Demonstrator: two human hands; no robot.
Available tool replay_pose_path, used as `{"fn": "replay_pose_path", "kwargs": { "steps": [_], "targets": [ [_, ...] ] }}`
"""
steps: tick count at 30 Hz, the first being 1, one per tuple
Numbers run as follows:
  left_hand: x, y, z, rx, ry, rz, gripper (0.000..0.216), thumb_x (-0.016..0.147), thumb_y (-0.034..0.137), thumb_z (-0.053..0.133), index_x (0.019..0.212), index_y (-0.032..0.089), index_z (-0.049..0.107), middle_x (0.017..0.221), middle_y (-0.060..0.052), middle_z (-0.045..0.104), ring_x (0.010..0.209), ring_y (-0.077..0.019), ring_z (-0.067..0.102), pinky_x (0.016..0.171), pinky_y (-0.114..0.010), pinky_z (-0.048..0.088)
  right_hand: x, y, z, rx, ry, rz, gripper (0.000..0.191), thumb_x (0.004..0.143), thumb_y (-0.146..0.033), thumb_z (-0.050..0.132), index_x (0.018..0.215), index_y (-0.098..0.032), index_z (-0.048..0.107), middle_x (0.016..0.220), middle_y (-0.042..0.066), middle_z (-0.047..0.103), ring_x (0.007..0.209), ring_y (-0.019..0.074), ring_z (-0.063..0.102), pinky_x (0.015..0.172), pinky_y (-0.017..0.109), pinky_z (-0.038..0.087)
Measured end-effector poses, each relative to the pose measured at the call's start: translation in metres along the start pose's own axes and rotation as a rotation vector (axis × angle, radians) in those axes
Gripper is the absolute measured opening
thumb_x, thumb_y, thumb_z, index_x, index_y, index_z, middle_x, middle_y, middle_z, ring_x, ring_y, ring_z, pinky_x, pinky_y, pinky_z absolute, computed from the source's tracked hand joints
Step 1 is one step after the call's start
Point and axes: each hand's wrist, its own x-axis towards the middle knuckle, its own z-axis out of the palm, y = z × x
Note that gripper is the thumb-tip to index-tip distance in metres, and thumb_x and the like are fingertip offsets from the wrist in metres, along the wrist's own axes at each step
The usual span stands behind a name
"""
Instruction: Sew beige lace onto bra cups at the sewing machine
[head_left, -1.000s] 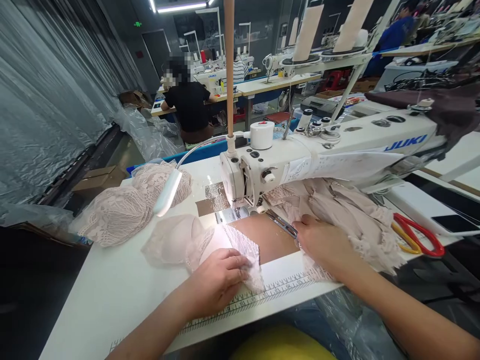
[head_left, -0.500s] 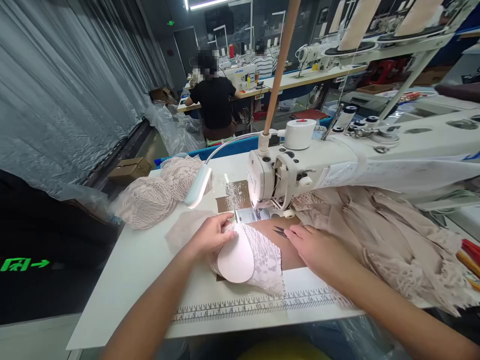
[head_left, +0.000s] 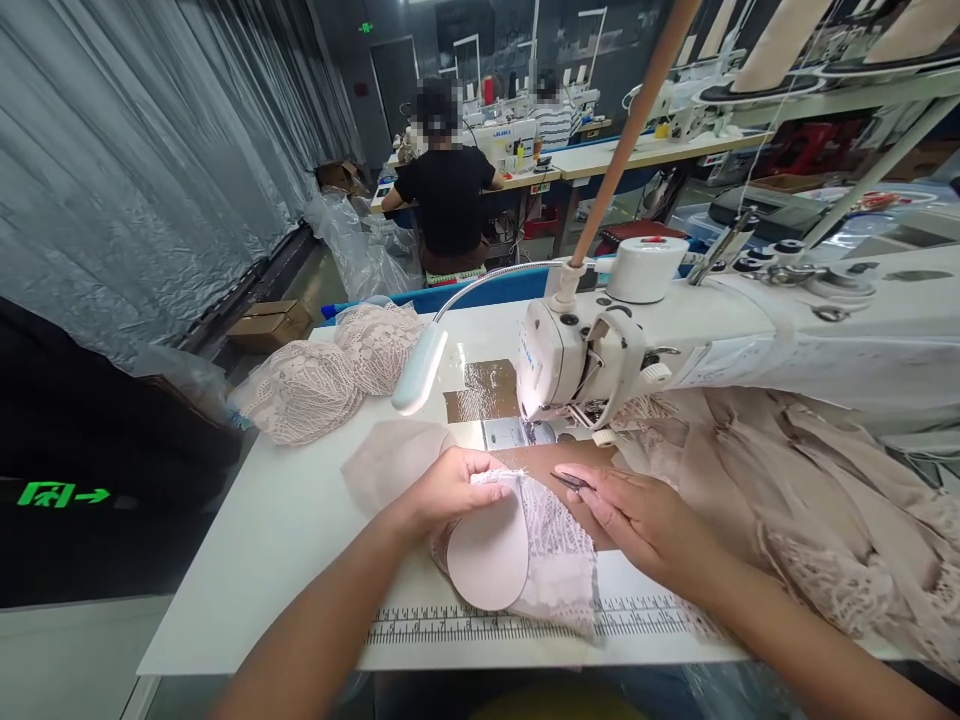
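Observation:
Between thumb and fingers, my left hand (head_left: 459, 487) pinches the top edge of a pale pink bra cup (head_left: 489, 555) with lace fabric (head_left: 559, 545) attached on its right side. My right hand (head_left: 637, 515) is closed around small dark thread snips (head_left: 570, 481), whose tips point left toward the lace edge without touching it. Both hands are just in front of the sewing machine's needle area (head_left: 534, 432). A sheer beige fabric piece (head_left: 394, 462) lies flat to the left of my left hand.
The white sewing machine (head_left: 577, 350) stands behind my hands, with a lamp (head_left: 421, 370) at its left. Lace cups (head_left: 307, 392) lie at the table's back left. Beige lace garments (head_left: 757, 480) are heaped at right. A printed ruler (head_left: 420, 625) runs along the front edge. A person in black (head_left: 450, 200) sits ahead.
My left hand has drawn the cup and lace toward me, away from the needle area. My right hand has lifted the snips off the table and now grips them. The view has shifted left.

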Motion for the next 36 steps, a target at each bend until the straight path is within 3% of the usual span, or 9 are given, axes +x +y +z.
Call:
{"fn": "replay_pose_path", "kwargs": {
  "steps": [3,7,9,15,21,25,31,36],
  "targets": [
    [-0.002,0.001,0.002,-0.048,-0.058,0.007,0.027,0.078,0.036,0.066,0.091,0.012,0.068,0.075,-0.002,0.057,0.066,-0.0110,0.047,0.063,-0.024,0.038,0.006,-0.007,0.002,0.212,-0.105,0.168,0.043,0.096,-0.038,0.030,0.128,-0.020,0.053,0.099,0.008,0.068,0.088,0.0216,0.064,0.077,0.035,0.051],
    [-0.004,0.004,0.003,-0.046,-0.069,0.034,0.026,0.080,0.037,0.065,0.080,0.011,0.067,0.067,0.001,0.052,0.061,-0.0089,0.041,0.059,-0.023,0.035,0.014,-0.008,0.004,0.309,-0.137,0.245,0.047,0.094,-0.048,0.035,0.126,-0.021,0.057,0.122,0.008,0.061,0.113,0.0275,0.054,0.095,0.042,0.043],
    [-0.004,0.005,0.004,-0.039,-0.058,0.040,0.027,0.080,0.037,0.064,0.076,0.011,0.067,0.066,0.001,0.052,0.061,-0.0088,0.041,0.059,-0.023,0.034,0.017,-0.007,0.004,0.337,-0.148,0.238,0.047,0.093,-0.048,0.037,0.125,-0.021,0.058,0.124,0.007,0.060,0.116,0.0282,0.052,0.098,0.043,0.041],
    [-0.001,0.000,0.006,-0.061,-0.069,0.015,0.031,0.079,0.041,0.065,0.083,0.010,0.070,0.069,-0.002,0.058,0.064,-0.0101,0.046,0.060,-0.023,0.036,0.024,-0.011,0.001,0.388,-0.238,0.291,0.039,0.085,-0.038,0.055,0.120,-0.022,0.061,0.116,0.007,0.064,0.107,0.0261,0.056,0.092,0.038,0.044],
    [0.002,-0.008,0.006,-0.112,-0.104,0.025,0.036,0.075,0.042,0.070,0.094,0.011,0.073,0.083,-0.008,0.069,0.078,-0.0177,0.059,0.073,-0.028,0.044,0.032,-0.019,0.004,0.452,-0.269,0.335,0.017,0.082,-0.032,0.056,0.094,-0.021,0.063,0.080,0.001,0.063,0.072,0.0170,0.057,0.064,0.029,0.045],
    [0.002,-0.008,0.006,-0.138,-0.129,0.007,0.035,0.073,0.042,0.071,0.093,0.012,0.074,0.082,-0.007,0.068,0.079,-0.0183,0.059,0.072,-0.028,0.044,0.030,-0.014,0.012,0.524,-0.259,0.294,0.014,0.082,-0.030,0.057,0.091,-0.022,0.062,0.084,0.000,0.063,0.074,0.0158,0.057,0.065,0.028,0.044],
    [0.000,-0.005,0.005,-0.140,-0.153,-0.038,0.028,0.075,0.039,0.070,0.081,0.012,0.073,0.066,-0.001,0.060,0.061,-0.0091,0.048,0.057,-0.021,0.037,0.031,-0.012,0.019,0.619,-0.226,0.326,0.014,0.081,-0.031,0.059,0.087,-0.020,0.065,0.084,0.002,0.065,0.079,0.0170,0.060,0.070,0.029,0.046],
    [-0.001,-0.006,0.001,-0.143,-0.180,-0.079,0.034,0.078,0.041,0.067,0.095,0.013,0.071,0.082,-0.006,0.066,0.070,-0.0121,0.054,0.065,-0.023,0.041,0.031,-0.006,0.018,0.663,-0.237,0.339,0.018,0.081,-0.035,0.060,0.088,-0.019,0.065,0.083,0.003,0.065,0.076,0.0170,0.060,0.067,0.029,0.046]
  ]
}}
